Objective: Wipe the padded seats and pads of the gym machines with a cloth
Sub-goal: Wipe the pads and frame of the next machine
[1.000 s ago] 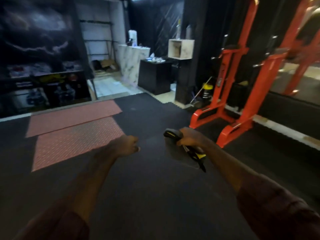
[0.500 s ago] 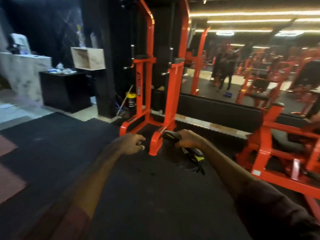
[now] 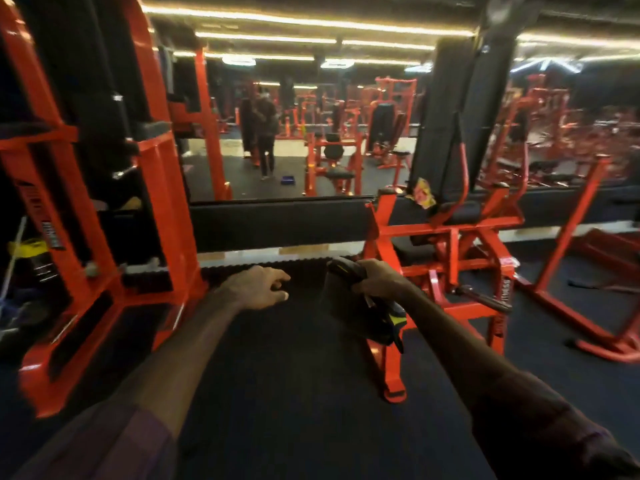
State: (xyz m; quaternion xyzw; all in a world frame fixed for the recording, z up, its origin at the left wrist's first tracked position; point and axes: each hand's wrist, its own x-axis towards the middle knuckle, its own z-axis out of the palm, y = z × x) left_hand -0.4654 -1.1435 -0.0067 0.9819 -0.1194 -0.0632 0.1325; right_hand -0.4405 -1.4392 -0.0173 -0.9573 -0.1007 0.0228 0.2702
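From the head camera, both arms reach forward over the dark rubber floor (image 3: 294, 393). The right hand (image 3: 377, 280) has its fingers (image 3: 360, 288) curled around a dark cloth (image 3: 372, 313) with yellow marks; the cloth is bunched in the grip and its loose end hangs down below the wrist, in the air, touching no machine. The left hand (image 3: 258, 287) holds nothing; its fingers (image 3: 278, 279) are loosely spread and relaxed, pointing forward, a little apart from the cloth.

Straight ahead of the right hand stands an orange seated machine (image 3: 446, 237) with a tall black back pad (image 3: 446, 133) and a black seat pad (image 3: 460, 211) below it. A yellow and red wrapper or label (image 3: 424, 194) lies at the edge of this seat; I cannot tell which it is. The cloth is near this machine but apart from its pads.

To the left is a big orange frame (image 3: 156, 188) with black parts. Between the two machines a low black ledge (image 3: 277, 223) runs under a wall mirror (image 3: 284, 133), which shows more orange machines and a standing person (image 3: 265, 133), blurred. Ceiling light strips (image 3: 311, 24) glow above.
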